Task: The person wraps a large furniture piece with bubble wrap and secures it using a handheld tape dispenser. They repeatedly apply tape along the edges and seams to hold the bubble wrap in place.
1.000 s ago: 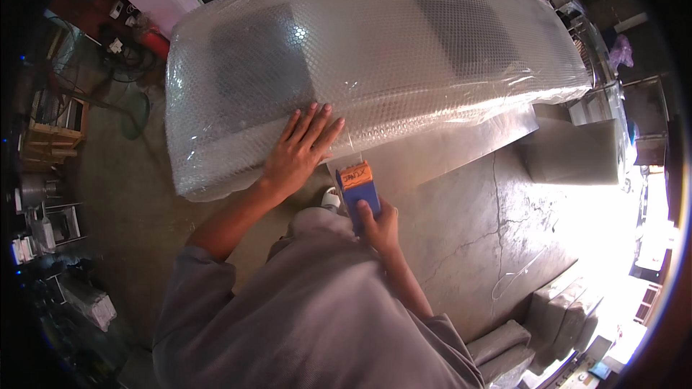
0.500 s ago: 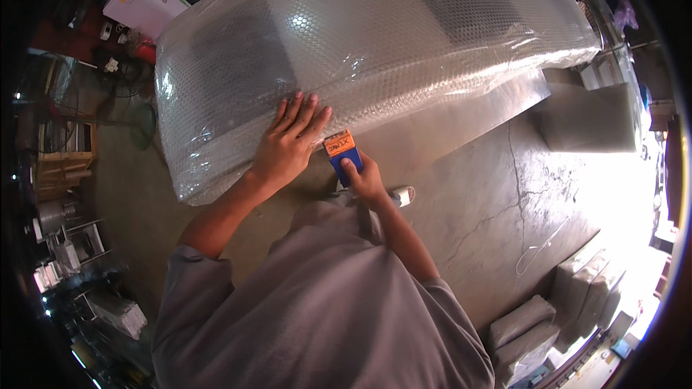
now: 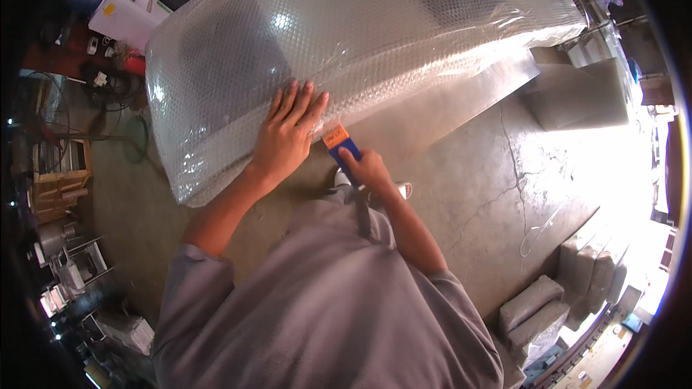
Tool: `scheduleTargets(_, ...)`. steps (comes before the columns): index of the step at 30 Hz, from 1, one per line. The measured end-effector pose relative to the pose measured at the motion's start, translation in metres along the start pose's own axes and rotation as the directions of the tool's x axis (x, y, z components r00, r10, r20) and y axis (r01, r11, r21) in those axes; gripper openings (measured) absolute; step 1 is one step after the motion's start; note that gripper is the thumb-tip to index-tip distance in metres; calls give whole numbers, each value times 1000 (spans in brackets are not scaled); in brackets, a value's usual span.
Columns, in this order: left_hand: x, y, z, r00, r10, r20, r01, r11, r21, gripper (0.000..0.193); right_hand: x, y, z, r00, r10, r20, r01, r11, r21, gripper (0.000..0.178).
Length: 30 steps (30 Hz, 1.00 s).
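A large, long object wrapped in clear bubble wrap [image 3: 339, 43] lies across the far half of the view, with darker patches showing through. My left hand [image 3: 282, 138] rests flat on its near edge, fingers stretched out. My right hand [image 3: 370, 171] is closed around the blue handle of a blue-and-orange hand tool [image 3: 336, 137], the thumb along its top. The tool's orange end meets the near edge of the wrap, just right of my left fingers. Its exact kind I cannot make out. A clear sheet [image 3: 432, 112] hangs from the wrap's near side.
A translucent block [image 3: 580, 94] stands on the concrete floor at the right. Several wrapped bundles [image 3: 533, 302] lie at the lower right. At the upper left is a white box [image 3: 128, 11]; a wooden crate [image 3: 61, 187] and metal parts line the left side.
The tool in my right hand has tilted, and more of its blue handle shows. My left hand stays pressed on the wrap. The whole view has shifted slightly.
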<state>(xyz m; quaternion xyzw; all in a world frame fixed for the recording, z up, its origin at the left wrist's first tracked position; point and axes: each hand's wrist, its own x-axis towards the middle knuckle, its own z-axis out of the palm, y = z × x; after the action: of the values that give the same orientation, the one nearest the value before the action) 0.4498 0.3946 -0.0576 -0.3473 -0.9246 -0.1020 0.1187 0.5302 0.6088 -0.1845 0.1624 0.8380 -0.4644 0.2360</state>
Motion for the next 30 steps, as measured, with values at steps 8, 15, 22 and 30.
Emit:
scheduleTargets(8,-6,15,-10,999,-1,-53,8,991,135,66,-51,2,-24,988,35,150,12,953,-301,65)
scheduleTargets(15,-100,87,-7,908,-330,259,419,671,-612,66,-150,40,-2,986,-164,-7,162,964,212,64)
scheduleTargets(22,-148,89,-32,645,-215,733,730,-109,-675,43,-198,29,15,934,-352,68,318,900,299,68)
scheduleTargets(30,-154,68,-54,677,-215,704,665,-230,-710,29,-213,-10,20,944,-325,46,313,933,179,67)
